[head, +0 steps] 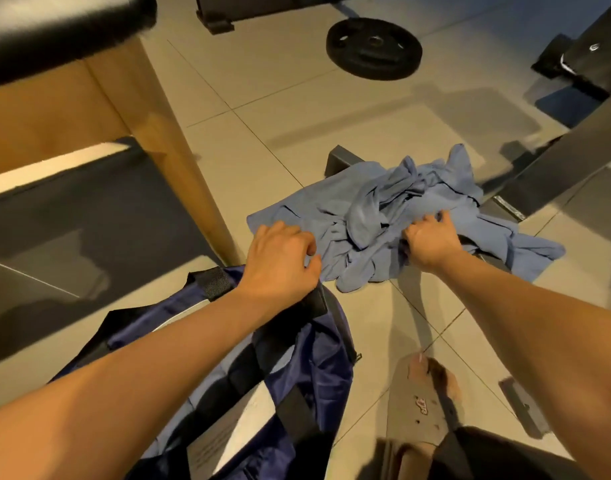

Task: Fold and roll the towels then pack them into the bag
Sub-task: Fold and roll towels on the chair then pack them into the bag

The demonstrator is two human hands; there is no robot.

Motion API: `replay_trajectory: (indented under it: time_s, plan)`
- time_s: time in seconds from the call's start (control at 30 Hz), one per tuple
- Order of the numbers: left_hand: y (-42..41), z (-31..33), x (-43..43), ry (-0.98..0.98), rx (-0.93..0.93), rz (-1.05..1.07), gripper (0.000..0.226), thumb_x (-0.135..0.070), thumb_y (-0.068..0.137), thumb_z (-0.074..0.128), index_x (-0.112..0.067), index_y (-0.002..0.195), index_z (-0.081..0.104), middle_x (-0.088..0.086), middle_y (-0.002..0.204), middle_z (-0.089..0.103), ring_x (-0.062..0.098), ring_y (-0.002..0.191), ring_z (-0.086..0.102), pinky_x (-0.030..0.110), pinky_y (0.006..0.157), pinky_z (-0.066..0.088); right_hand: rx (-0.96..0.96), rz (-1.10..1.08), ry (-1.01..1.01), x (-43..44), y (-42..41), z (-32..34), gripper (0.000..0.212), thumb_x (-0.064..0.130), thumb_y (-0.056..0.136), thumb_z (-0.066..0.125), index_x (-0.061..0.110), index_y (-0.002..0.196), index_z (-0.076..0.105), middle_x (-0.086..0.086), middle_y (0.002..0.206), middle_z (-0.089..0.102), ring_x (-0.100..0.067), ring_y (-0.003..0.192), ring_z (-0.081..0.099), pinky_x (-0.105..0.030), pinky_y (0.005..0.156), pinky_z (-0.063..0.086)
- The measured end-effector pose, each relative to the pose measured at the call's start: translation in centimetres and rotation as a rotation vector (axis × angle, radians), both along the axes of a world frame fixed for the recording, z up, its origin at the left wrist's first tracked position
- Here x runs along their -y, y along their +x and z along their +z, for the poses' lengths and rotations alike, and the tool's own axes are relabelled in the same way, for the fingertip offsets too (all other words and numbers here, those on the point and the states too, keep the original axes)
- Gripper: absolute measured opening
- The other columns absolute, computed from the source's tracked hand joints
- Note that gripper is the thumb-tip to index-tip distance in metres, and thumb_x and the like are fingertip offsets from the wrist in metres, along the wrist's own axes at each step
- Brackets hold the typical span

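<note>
- Towels (383,216): several pale blue towels in one crumpled, unfolded heap on the tiled floor (262,98), right of centre. The far edge of the heap lies over the foot of a grey metal frame (556,161), and the near edge is just beside the bag.
- Right hand (430,240): set on the near right part of the heap, knuckles up. The fingers are curled down into the cloth, a closed grip with a fold of towel bunched inside it.
- Left hand (280,258): at the near left edge of the heap, back of the hand up, fingers loosely curled with the tips at the towel's border. Whether this grip has any cloth in it cannot be told, as the fingertips are hidden under the hand.
- Bag (318,368): dark blue, soft and slumped on the floor below the left forearm, near the wearer. A black strap (212,281) runs across its top, and another passes under the left wrist.
- Foot (439,375): a bare foot in a grey sandal (418,403), on the floor right of the bag and beneath the right forearm.
- Wooden panel (151,140): stands left of the heap, topped by a black pad (65,26).
- Plate (373,48): a black weight plate lying flat on the floor, well beyond the towels.
</note>
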State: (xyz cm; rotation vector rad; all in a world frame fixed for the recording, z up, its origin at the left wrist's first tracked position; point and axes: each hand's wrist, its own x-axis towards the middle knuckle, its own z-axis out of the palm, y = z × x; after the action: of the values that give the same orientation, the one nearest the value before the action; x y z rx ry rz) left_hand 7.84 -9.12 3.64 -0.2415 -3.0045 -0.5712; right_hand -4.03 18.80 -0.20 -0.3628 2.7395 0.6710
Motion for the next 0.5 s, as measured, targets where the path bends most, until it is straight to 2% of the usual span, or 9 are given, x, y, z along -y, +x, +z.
replay_trajectory:
  time_s: [0.03, 0.07, 0.17, 0.23, 0.27, 0.33, 0.4, 0.47, 0.5]
  plan:
    - [-0.7, 0.0, -0.7, 0.025, 0.032, -0.005, 0.016, -0.035, 0.094, 0.059, -0.022, 0.094, 0.069, -0.006, 0.086, 0.063, 0.022, 0.092, 0.053, 0.028, 0.078, 0.022, 0.023, 0.018, -0.04, -0.1, 0.0, 0.2, 0.032, 0.032, 0.098, 0.057, 0.018, 0.072, 0.046, -0.004, 0.076, 0.054, -0.031, 0.088, 0.051, -0.047, 0.103, 0.034]
    - [-1.2, 0.2, -1.3, 0.056, 0.073, -0.002, 0.017, -0.036, 0.095, 0.06, -0.022, 0.099, 0.069, -0.005, 0.09, 0.065, 0.021, 0.095, 0.055, 0.028, 0.078, 0.026, 0.096, 0.019, -0.141, -0.2, -0.1, 0.7, 0.037, 0.032, 0.099, 0.057, 0.019, 0.066, 0.043, -0.005, 0.07, 0.051, -0.03, 0.079, 0.05, -0.043, 0.094, 0.038]
    - [-2.4, 1.0, -3.0, 0.159, 0.218, 0.002, 0.022, -0.036, 0.096, 0.064, -0.021, 0.11, 0.069, -0.003, 0.102, 0.069, 0.021, 0.099, 0.062, 0.03, 0.076, 0.044, 0.363, -0.005, -0.458, 0.1, -0.6, 4.2, 0.031, 0.025, 0.096, 0.065, 0.016, 0.068, 0.056, -0.007, 0.069, 0.058, -0.026, 0.067, 0.054, -0.042, 0.072, 0.05]
    - [-2.9, 1.9, -3.9, 0.257, 0.301, -0.016, 0.034, -0.039, 0.094, 0.068, -0.019, 0.121, 0.068, 0.002, 0.116, 0.069, 0.023, 0.108, 0.064, 0.038, 0.088, 0.053, 0.455, -0.023, -0.574, 0.8, -1.0, 8.0, 0.023, 0.019, 0.093, 0.07, 0.014, 0.071, 0.065, -0.003, 0.068, 0.063, -0.016, 0.063, 0.056, -0.036, 0.069, 0.052]
    - [-3.2, 2.6, -4.3, 0.297, 0.349, -0.039, 0.048, -0.042, 0.093, 0.07, -0.019, 0.134, 0.062, 0.003, 0.13, 0.065, 0.023, 0.12, 0.06, 0.041, 0.099, 0.051, 0.493, -0.021, -0.608, 1.2, -1.0, 10.1, 0.02, 0.018, 0.093, 0.071, 0.016, 0.073, 0.067, 0.001, 0.068, 0.064, -0.011, 0.062, 0.057, -0.029, 0.067, 0.05]
    - [-3.5, 4.6, -5.2, 0.418, 0.454, -0.102, 0.076, -0.045, 0.091, 0.072, -0.022, 0.155, 0.038, 0.001, 0.157, 0.044, 0.022, 0.141, 0.045, 0.041, 0.113, 0.04, 0.551, -0.023, -0.649, 1.7, -0.8, 14.1, 0.016, 0.016, 0.093, 0.072, 0.018, 0.077, 0.071, 0.003, 0.072, 0.069, -0.005, 0.066, 0.06, -0.022, 0.067, 0.048]
    - [-3.9, 7.3, -5.9, 0.602, 0.567, -0.14, 0.086, -0.045, 0.09, 0.074, -0.025, 0.16, 0.027, -0.002, 0.164, 0.033, 0.022, 0.147, 0.037, 0.041, 0.117, 0.036, 0.569, -0.027, -0.7, 1.9, -0.7, 17.7, 0.007, 0.013, 0.091, 0.074, 0.014, 0.084, 0.075, -0.006, 0.082, 0.074, -0.011, 0.076, 0.065, -0.029, 0.076, 0.055]
    - [-4.3, 9.8, -6.2, 0.703, 0.62, -0.13, 0.077, -0.039, 0.09, 0.075, -0.022, 0.155, 0.038, 0.004, 0.155, 0.046, 0.023, 0.139, 0.046, 0.042, 0.114, 0.039, 0.573, -0.01, -0.77, 2.3, -0.5, 21.3, 0.002, 0.01, 0.089, 0.074, 0.008, 0.09, 0.076, -0.012, 0.088, 0.075, -0.015, 0.08, 0.066, -0.038, 0.084, 0.056]
    - [-4.5, 11.1, -6.2, 0.719, 0.618, -0.126, 0.063, -0.035, 0.09, 0.076, -0.015, 0.145, 0.052, 0.012, 0.138, 0.058, 0.025, 0.124, 0.057, 0.044, 0.107, 0.044, 0.561, -0.011, -0.808, 2.5, -0.3, 22.9, 0.004, 0.008, 0.09, 0.074, 0.006, 0.092, 0.075, -0.012, 0.087, 0.074, -0.016, 0.08, 0.066, -0.038, 0.085, 0.056]
